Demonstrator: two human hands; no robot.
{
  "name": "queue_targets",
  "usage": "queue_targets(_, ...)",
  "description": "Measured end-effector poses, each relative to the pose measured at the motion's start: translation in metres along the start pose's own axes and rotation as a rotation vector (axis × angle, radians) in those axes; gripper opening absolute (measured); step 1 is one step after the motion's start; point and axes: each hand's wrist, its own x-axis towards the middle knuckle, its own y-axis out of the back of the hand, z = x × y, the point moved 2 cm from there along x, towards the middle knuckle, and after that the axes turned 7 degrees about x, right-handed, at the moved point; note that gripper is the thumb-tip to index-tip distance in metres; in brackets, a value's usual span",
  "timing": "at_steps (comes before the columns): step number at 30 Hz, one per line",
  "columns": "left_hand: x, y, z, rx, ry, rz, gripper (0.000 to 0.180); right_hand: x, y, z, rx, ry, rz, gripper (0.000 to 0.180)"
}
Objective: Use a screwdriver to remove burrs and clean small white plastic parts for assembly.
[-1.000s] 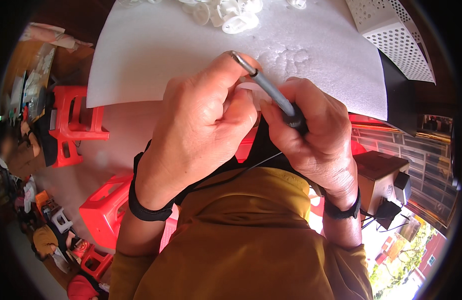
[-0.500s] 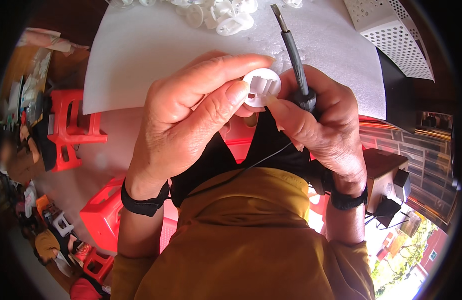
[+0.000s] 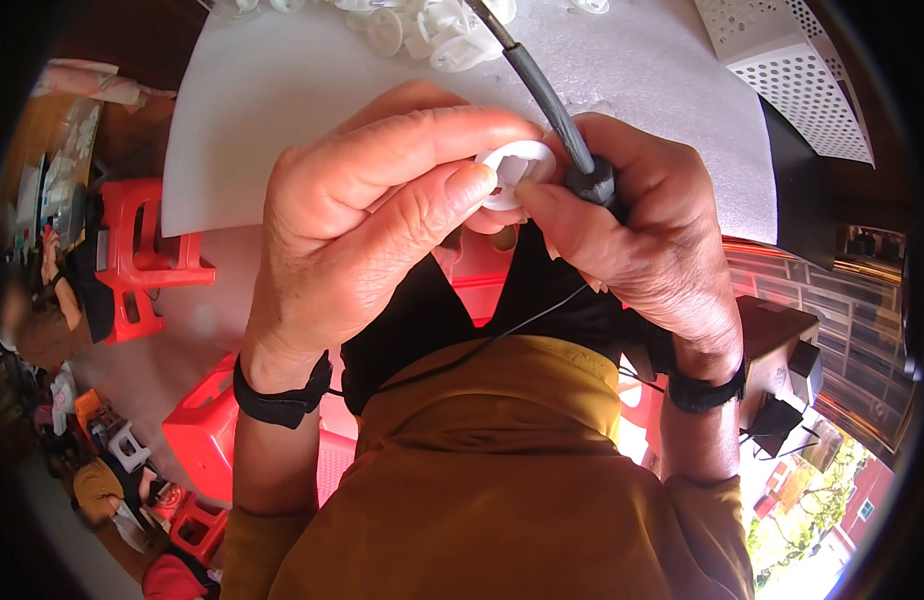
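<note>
Over the near edge of the work surface, my left hand [image 3: 352, 215] pinches a small round white plastic part [image 3: 524, 160] between thumb and fingers. The part's hollow, ribbed side faces up. My right hand [image 3: 647, 225] is closed around a flat-bladed screwdriver [image 3: 550, 100] with a grey-sleeved shaft, which slants up to the left, its tip pointing away from the part. The right thumb presses on the rim of the white part, partly covering its inside. Beyond my hands lies a heap of similar white plastic parts [image 3: 452, 40].
White foam sheeting [image 3: 242, 130] covers the table. A white perforated box [image 3: 797, 85] stands at the far right. Red plastic stools [image 3: 132, 255] are on the floor to the left, where other people [image 3: 52, 320] sit. A thin black cord [image 3: 527, 318] hangs across my lap.
The screwdriver has tilted further left as my right hand turned. The white part has tipped slightly, and my right thumb has moved left across it.
</note>
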Motion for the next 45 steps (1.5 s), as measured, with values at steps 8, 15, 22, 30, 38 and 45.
queue_targets(8, 0.000, -0.003, -0.005, -0.093, 0.065, 0.003, 0.030, 0.001, 0.000, -0.001, 0.045, -0.070, 0.029, 0.016)
queue_targets(15, 0.007, -0.002, -0.011, -0.041, 0.112, 0.150, 0.028, -0.022, 0.019, 0.000, -0.077, -0.012, 0.075, 0.024)
queue_targets(22, 0.009, -0.004, -0.015, -0.009, 0.154, 0.221, 0.027, -0.040, 0.019, 0.004, -0.374, 0.058, 0.090, 0.013)
queue_targets(30, 0.011, -0.008, -0.017, -0.007, 0.154, 0.249, 0.023, -0.033, 0.018, 0.009, -0.509, 0.239, 0.032, 0.018)
queue_targets(38, 0.010, -0.006, -0.015, 0.042, 0.161, 0.215, 0.025, -0.029, 0.016, 0.009, -0.467, 0.240, 0.041, 0.017)
queue_targets(45, 0.009, -0.006, -0.015, 0.038, 0.157, 0.229, 0.025, -0.029, 0.016, 0.009, -0.494, 0.216, 0.058, 0.016)
